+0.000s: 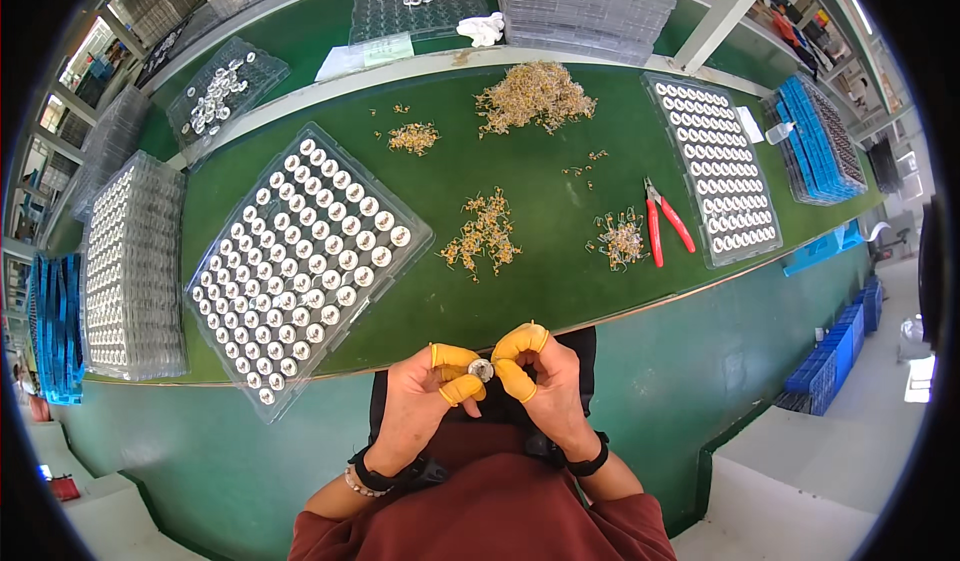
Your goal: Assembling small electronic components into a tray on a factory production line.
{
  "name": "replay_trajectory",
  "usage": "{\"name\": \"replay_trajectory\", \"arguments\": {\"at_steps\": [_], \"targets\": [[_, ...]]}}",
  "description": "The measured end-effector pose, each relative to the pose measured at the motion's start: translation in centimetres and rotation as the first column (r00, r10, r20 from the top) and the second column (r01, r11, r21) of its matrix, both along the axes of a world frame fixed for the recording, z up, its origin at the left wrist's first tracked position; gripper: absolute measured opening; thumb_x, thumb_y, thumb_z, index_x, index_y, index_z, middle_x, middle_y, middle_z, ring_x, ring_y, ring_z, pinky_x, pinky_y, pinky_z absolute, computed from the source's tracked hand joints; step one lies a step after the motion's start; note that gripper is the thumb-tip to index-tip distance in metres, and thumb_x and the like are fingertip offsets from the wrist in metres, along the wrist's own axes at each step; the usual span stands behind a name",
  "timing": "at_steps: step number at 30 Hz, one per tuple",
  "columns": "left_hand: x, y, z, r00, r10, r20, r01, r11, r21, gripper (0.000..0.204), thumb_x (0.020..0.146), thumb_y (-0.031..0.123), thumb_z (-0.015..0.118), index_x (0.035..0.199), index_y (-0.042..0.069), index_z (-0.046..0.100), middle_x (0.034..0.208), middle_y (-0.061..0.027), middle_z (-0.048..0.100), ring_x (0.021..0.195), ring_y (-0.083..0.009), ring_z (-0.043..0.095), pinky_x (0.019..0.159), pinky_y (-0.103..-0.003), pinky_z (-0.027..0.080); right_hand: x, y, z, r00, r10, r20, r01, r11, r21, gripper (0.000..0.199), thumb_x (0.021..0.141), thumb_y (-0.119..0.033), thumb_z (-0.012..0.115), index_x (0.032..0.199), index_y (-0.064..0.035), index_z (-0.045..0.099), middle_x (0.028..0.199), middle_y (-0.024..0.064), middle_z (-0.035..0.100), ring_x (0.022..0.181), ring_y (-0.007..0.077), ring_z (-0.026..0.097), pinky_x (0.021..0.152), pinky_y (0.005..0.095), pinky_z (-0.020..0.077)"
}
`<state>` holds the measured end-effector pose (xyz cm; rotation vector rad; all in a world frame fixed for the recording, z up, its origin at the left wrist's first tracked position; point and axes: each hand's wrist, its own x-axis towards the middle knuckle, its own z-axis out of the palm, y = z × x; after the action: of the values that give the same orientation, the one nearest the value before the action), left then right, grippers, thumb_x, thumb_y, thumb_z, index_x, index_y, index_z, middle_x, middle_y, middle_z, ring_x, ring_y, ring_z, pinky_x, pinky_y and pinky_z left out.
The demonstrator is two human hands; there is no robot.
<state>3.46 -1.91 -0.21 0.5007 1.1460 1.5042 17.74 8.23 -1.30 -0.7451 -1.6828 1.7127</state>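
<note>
A small round silver part is pinched between the fingertips of both hands, close to my body and just short of the table's near edge. My left hand grips it from the left and my right hand from the right. Yellow rubber finger cots cover the thumbs and forefingers. To the left on the green table lies a clear tray filled with several of the same round silver parts. A loose heap of small yellow wire pieces lies straight ahead of the hands.
Red-handled cutters lie right of centre beside another wire heap. A second filled tray sits at the right, stacked trays at the left, a big wire pile at the back, blue trays far right.
</note>
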Motion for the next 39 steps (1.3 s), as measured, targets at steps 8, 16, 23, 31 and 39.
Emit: {"name": "replay_trajectory", "arguments": {"at_steps": [8, 16, 23, 31, 39], "targets": [[0.0, 0.0, 0.0, 0.999, 0.023, 0.024, -0.023, 1.000, 0.010, 0.014, 0.089, -0.001, 0.065, 0.103, -0.005, 0.062, 0.092, -0.0100, 0.066, 0.075, -0.0144, 0.064, 0.057, -0.025, 0.056, -0.5, 0.0, 0.4, 0.995, -0.076, 0.071, 0.040, 0.911, 0.411, 0.018, 0.077, 0.008, 0.067, 0.089, -0.0029, 0.058, 0.084, 0.0076, 0.061, 0.067, 0.0148, 0.057, 0.058, 0.0250, 0.0461], [-0.1, 0.2, -0.3, 0.985, 0.038, -0.166, -0.039, 0.999, -0.002, 0.015, 0.085, -0.002, 0.068, 0.099, -0.005, 0.065, 0.088, -0.0081, 0.066, 0.072, -0.0139, 0.064, 0.057, -0.025, 0.054, -0.5, 0.9, 0.1, 0.994, 0.006, 0.108, -0.087, 0.634, 0.768, 0.027, 0.072, 0.006, 0.071, 0.094, -0.0002, 0.058, 0.095, 0.0132, 0.061, 0.076, 0.0291, 0.061, 0.065, 0.0376, 0.0533], [-0.9, 0.0, -0.7, 0.631, 0.124, -0.766, 0.031, 0.982, 0.185, 0.014, 0.084, -0.003, 0.069, 0.098, -0.004, 0.067, 0.094, -0.0074, 0.064, 0.074, -0.0126, 0.063, 0.059, -0.024, 0.053, -1.4, 1.5, 0.5, 0.992, 0.130, -0.011, -0.107, 0.861, 0.497, 0.026, 0.076, 0.006, 0.072, 0.095, -0.0042, 0.057, 0.092, 0.0122, 0.064, 0.078, 0.0276, 0.063, 0.068, 0.0336, 0.0520], [-4.1, -0.4, -0.3, 0.957, 0.091, -0.276, -0.120, 0.989, -0.088, 0.011, 0.086, -0.004, 0.066, 0.096, 0.000, 0.068, 0.087, -0.0041, 0.063, 0.066, -0.0080, 0.058, 0.048, -0.021, 0.046, -2.2, 0.5, -0.5, 0.999, 0.013, -0.047, -0.008, 0.993, 0.121, 0.014, 0.084, 0.005, 0.067, 0.096, 0.0006, 0.061, 0.091, 0.0093, 0.063, 0.082, 0.0159, 0.062, 0.073, 0.0263, 0.0523], [-19.0, -0.5, 3.0, 0.673, 0.407, -0.617, -0.528, 0.849, -0.017, 0.020, 0.080, -0.014, 0.058, 0.098, -0.007, 0.060, 0.081, -0.0132, 0.067, 0.060, -0.0166, 0.064, 0.041, -0.025, 0.050, -2.5, 1.4, -1.7, 0.990, -0.129, 0.051, 0.130, 0.992, -0.006, 0.011, 0.088, 0.004, 0.064, 0.098, 0.0003, 0.062, 0.085, 0.0055, 0.065, 0.075, 0.0127, 0.065, 0.071, 0.0250, 0.0542]]}}
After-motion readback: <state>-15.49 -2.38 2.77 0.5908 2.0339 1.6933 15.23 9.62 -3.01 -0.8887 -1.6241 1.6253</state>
